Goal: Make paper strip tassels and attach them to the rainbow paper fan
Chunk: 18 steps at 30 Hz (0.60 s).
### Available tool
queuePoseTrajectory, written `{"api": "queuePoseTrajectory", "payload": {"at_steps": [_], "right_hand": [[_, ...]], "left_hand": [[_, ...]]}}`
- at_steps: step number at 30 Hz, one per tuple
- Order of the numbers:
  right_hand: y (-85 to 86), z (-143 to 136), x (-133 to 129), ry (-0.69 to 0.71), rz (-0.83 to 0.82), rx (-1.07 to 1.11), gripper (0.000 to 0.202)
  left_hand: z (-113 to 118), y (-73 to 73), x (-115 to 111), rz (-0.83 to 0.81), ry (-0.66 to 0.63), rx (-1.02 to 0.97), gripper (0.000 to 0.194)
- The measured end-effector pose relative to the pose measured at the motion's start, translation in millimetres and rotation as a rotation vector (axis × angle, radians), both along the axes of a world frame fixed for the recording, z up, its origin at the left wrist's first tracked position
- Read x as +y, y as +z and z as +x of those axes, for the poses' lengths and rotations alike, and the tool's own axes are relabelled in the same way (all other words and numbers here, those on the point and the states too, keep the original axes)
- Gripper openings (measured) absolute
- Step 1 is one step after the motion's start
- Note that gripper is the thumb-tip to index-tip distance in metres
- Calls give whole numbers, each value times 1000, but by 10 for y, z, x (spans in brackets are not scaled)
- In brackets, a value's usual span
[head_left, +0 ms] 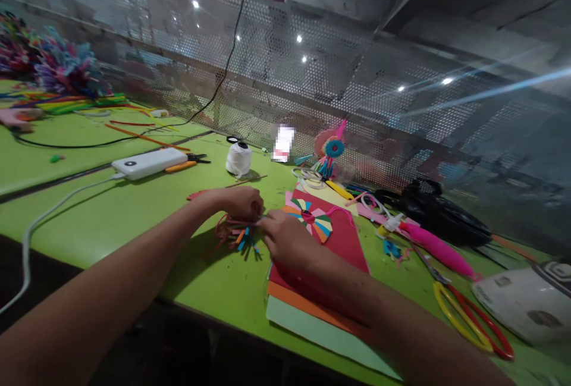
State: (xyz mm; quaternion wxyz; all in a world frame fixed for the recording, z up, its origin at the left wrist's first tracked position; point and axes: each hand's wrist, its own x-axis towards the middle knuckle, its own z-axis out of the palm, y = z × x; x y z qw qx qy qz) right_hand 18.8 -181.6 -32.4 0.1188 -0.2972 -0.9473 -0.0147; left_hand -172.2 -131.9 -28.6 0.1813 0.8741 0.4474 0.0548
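My left hand (243, 201) is closed, its fingers curled at the top of a small bundle of coloured strips (241, 236). The strips are orange, blue and pinkish, and they fan out below the hand over the green table. My right hand (288, 238) meets it from the right with fingertips pinched together. A thin pale bit shows between the two hands, too small to name. Right behind the right hand, a striped multicoloured paper rosette (317, 226) lies on a stack of coloured sheets, red on top (348, 243).
A spool of white thread (238, 160), a white power bank (149, 163) and orange-handled pliers (181, 167) lie on the left. Large scissors (468, 320) and a white helmet-like object (526, 300) are at right. A blue-and-pink craft piece (333, 149) stands by the mesh screen (276, 65).
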Motion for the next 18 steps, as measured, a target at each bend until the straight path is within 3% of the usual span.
{"api": "queuePoseTrajectory", "payload": {"at_steps": [5,12,18], "right_hand": [[-89,-201,-51,-52,45,-134,21],[-14,82,59,163,-207,-32,21],[-85,246,125,240,-329,163,26]], "left_hand": [[-1,-17,39,9,66,-28,23],[49,49,70,-9,129,-109,19],[48,21,104,-107,171,-240,25]]}}
